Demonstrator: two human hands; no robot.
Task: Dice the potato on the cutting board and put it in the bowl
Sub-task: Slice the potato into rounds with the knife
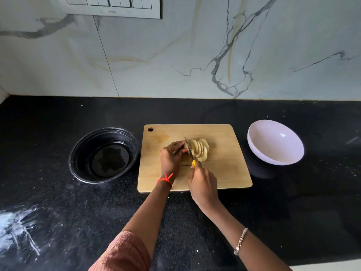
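Note:
A wooden cutting board point(224, 173) lies in the middle of the black counter. On it a row of pale potato slices point(201, 149) leans to the right. My left hand point(172, 157) curls over the uncut end of the potato, which is mostly hidden under its fingers. My right hand point(203, 184) grips a knife by its yellow handle point(193, 162). The knife blade point(188, 147) stands upright between my left fingers and the slices. A white bowl point(275, 142) sits tilted to the right of the board, with nothing visible inside.
A black round bowl point(103, 155) stands left of the board. The marble wall rises behind the counter, with a switch panel point(113, 6) high up. White powder smears mark the counter at the near left point(17, 231).

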